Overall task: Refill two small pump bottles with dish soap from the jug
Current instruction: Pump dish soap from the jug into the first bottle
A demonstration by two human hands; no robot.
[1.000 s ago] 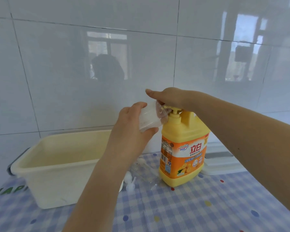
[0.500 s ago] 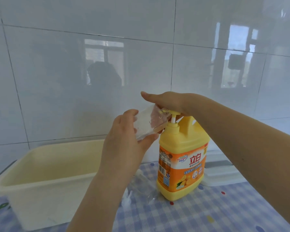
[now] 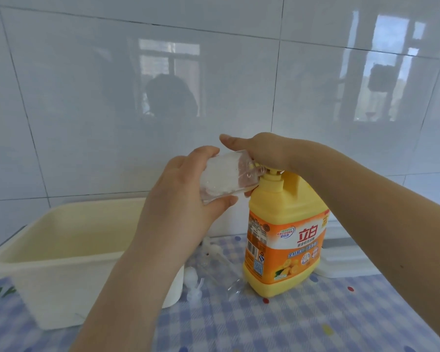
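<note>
Our left hand (image 3: 183,199) is curled round a small clear bottle (image 3: 226,177), thumb below and fingers over the top, holding it tilted in the air with its open mouth turned toward the jug's nozzle. Our right hand (image 3: 254,151) lies flat on the pump head of the yellow jug (image 3: 285,229), fingers straight and pressing down; the pump itself is mostly hidden under the palm. The bottle's mouth sits right at the spout, touching or nearly so.

We judge that we are in the middle of filling the first bottle. Something pale and frothy shows inside it, but how full it is we cannot tell through the clear wall and the glare.

The jug stands upright on the checked table (image 3: 315,321), just right of a cream tub (image 3: 48,250). Between tub and jug, on the table, lie white pump tops (image 3: 192,280) and what looks like a second clear bottle (image 3: 235,287) on its side, seemingly empty.

So what is left, as we read it: finish pumping into this bottle, fill the second, then screw both pump tops back on.
</note>
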